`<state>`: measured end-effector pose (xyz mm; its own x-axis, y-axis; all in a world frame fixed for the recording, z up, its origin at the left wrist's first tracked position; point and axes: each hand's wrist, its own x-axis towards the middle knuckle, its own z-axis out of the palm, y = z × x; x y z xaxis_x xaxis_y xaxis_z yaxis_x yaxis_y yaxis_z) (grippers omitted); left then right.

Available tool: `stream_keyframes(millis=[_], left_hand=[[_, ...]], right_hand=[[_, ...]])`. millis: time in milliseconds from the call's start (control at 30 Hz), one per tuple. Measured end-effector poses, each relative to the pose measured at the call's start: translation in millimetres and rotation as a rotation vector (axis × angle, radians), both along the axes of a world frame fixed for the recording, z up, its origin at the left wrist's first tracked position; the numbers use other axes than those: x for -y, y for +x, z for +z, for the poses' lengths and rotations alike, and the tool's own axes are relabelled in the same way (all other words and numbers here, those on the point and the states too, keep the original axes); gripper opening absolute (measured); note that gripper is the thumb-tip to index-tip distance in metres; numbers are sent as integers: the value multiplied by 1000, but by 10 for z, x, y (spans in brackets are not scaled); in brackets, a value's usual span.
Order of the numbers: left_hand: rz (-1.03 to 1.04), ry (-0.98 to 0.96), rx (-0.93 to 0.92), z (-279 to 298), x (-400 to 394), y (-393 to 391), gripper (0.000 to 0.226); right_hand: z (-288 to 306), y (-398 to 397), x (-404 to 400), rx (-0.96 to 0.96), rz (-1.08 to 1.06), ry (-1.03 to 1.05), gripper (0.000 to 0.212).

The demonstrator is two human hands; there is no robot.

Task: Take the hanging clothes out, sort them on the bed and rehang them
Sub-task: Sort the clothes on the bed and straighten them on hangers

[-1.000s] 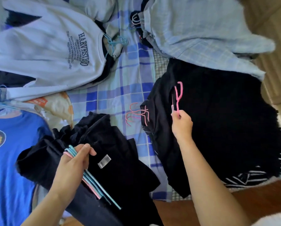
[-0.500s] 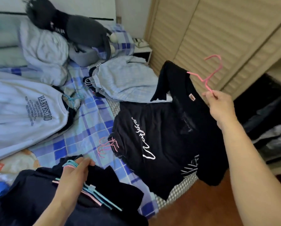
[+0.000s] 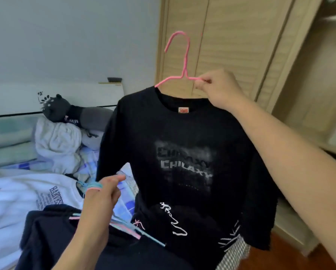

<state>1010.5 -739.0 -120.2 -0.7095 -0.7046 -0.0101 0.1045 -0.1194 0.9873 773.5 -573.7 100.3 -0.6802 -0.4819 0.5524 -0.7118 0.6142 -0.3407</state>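
My right hand (image 3: 217,88) pinches the right arm of a pink hanger (image 3: 180,61) and holds it up in front of the wardrobe. A black T-shirt (image 3: 182,152) with a faded grey print hangs from it, facing me. My left hand (image 3: 101,199) grips a bundle of blue and pink hangers (image 3: 124,228) low at the left, over dark clothes (image 3: 56,236) on the bed. Another black shirt (image 3: 175,221) with white script lies on the bed under the hanging one.
A white sweatshirt (image 3: 27,193) with dark lettering lies on the blue checked bed sheet (image 3: 124,193) at the left. A grey plush toy (image 3: 66,112) and a pale bundle (image 3: 56,141) sit near the headboard. Louvred wardrobe doors (image 3: 231,45) stand behind the shirt. Wooden floor (image 3: 291,256) shows lower right.
My right hand lifted the pink hanger off the bed, raising the black T-shirt until it hangs upright before the wardrobe. My view swung up. The left hand kept its hold on the hanger bundle.
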Motion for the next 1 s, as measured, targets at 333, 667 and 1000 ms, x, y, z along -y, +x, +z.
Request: stream_keyframes(millis=[333, 667, 1000], left_hand=[[30, -275, -342, 1866, -357, 211, 25], [121, -425, -155, 2106, -978, 264, 49], [401, -447, -174, 2884, -1283, 553, 24]], right_hand=[[261, 792, -26, 413, 416, -155, 20], [-262, 1634, -312, 726, 783, 222, 28], [180, 2016, -707, -40, 753, 336, 69]])
